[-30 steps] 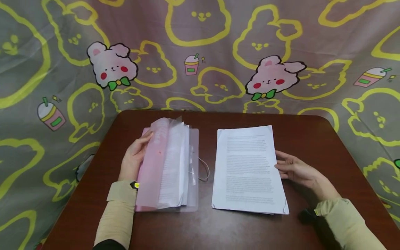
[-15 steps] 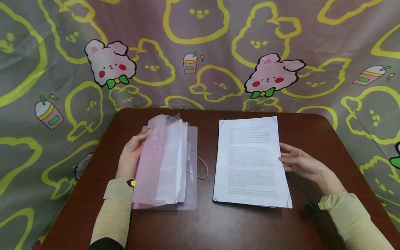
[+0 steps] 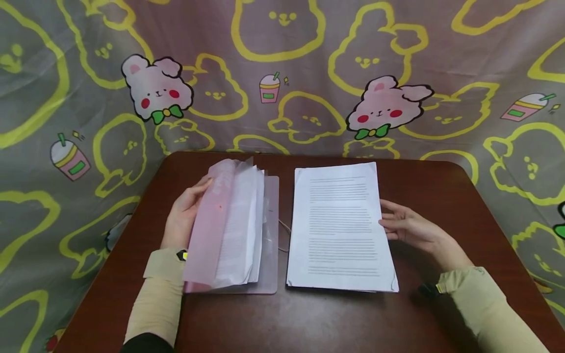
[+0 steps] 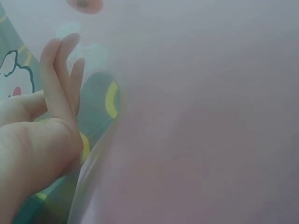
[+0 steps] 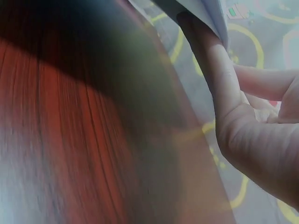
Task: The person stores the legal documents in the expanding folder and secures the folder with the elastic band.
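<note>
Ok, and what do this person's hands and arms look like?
The left hand and right hand are bare. The left sleeve and right sleeve are beige, with black fabric below the left one. A small black item with yellow shows at each wrist.

On my feed, the print on the papers [image 3: 337, 225] is too small to read. Their left edge hides part of the string [image 3: 284, 225], and one fingertip of the right hand's grip [image 3: 412, 228] disappears beneath them. The pink cover [image 4: 201, 121] looks blurred close up. The desk's [image 3: 304, 318] near edge is cut off.
</note>
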Demonstrator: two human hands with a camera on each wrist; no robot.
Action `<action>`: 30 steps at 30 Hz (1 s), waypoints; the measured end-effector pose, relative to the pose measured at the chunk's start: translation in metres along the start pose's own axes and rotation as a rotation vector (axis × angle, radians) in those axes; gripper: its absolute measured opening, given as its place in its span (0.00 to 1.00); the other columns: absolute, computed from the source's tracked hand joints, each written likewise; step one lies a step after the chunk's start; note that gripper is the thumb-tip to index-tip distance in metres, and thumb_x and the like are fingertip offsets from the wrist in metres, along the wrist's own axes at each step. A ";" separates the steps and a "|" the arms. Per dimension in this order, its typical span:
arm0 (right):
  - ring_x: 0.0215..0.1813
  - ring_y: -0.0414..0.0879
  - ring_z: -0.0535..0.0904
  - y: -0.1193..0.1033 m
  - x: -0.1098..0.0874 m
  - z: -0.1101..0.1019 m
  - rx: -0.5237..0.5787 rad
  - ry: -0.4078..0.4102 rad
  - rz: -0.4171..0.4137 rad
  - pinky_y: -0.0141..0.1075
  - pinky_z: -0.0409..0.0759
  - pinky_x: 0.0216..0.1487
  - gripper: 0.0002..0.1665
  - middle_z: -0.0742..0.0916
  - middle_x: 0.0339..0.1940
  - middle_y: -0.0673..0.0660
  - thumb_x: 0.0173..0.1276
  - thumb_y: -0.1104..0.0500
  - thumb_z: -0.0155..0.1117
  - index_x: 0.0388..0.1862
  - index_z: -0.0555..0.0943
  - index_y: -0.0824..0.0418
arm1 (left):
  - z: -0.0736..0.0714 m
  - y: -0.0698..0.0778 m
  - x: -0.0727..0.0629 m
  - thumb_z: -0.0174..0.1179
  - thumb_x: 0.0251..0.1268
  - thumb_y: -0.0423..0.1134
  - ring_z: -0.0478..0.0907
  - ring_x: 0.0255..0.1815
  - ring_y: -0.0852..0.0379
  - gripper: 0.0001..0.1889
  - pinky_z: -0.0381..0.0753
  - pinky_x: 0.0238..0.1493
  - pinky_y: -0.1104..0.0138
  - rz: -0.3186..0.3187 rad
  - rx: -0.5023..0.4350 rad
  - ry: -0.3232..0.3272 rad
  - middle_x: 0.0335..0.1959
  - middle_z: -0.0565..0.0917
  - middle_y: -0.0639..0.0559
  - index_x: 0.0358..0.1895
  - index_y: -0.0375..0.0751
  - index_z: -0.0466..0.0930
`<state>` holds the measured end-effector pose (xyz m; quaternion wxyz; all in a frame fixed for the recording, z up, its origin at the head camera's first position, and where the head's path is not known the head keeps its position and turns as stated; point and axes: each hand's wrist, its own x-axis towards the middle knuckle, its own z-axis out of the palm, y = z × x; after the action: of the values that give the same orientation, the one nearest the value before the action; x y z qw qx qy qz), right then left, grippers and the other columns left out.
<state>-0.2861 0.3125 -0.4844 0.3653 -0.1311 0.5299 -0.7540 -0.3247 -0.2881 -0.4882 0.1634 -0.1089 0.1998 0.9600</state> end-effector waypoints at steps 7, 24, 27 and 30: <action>0.55 0.46 0.94 -0.001 0.016 0.018 -0.061 0.080 0.039 0.38 0.94 0.55 0.48 0.93 0.62 0.50 0.87 0.72 0.51 0.92 0.35 0.61 | 0.002 0.001 -0.003 0.56 0.81 0.22 0.90 0.43 0.48 0.12 0.95 0.45 0.59 -0.005 -0.052 0.042 0.50 0.86 0.40 0.59 0.30 0.82; 0.52 0.43 0.94 0.015 0.042 0.043 -0.098 0.111 0.059 0.36 0.94 0.52 0.48 0.94 0.58 0.47 0.87 0.71 0.51 0.92 0.37 0.64 | 0.001 -0.002 -0.004 0.55 0.81 0.21 0.92 0.42 0.49 0.10 0.95 0.43 0.61 0.003 -0.006 -0.005 0.46 0.88 0.39 0.54 0.29 0.84; 0.53 0.43 0.94 0.018 0.045 0.046 -0.098 0.112 0.064 0.36 0.94 0.52 0.48 0.93 0.58 0.47 0.87 0.70 0.52 0.92 0.37 0.64 | 0.001 -0.002 -0.005 0.55 0.81 0.21 0.93 0.43 0.49 0.10 0.95 0.44 0.61 0.007 -0.004 -0.002 0.47 0.88 0.39 0.56 0.31 0.83; 0.53 0.42 0.93 0.020 0.047 0.048 -0.114 0.124 0.076 0.36 0.94 0.52 0.48 0.93 0.58 0.47 0.87 0.70 0.52 0.93 0.38 0.63 | 0.002 -0.003 -0.005 0.54 0.81 0.22 0.93 0.43 0.50 0.11 0.95 0.45 0.63 0.020 0.021 0.007 0.47 0.89 0.40 0.58 0.33 0.80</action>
<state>-0.2827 0.2425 -0.4915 0.3521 -0.0846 0.5980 -0.7150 -0.3195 -0.2860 -0.4859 0.1544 -0.1085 0.2115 0.9590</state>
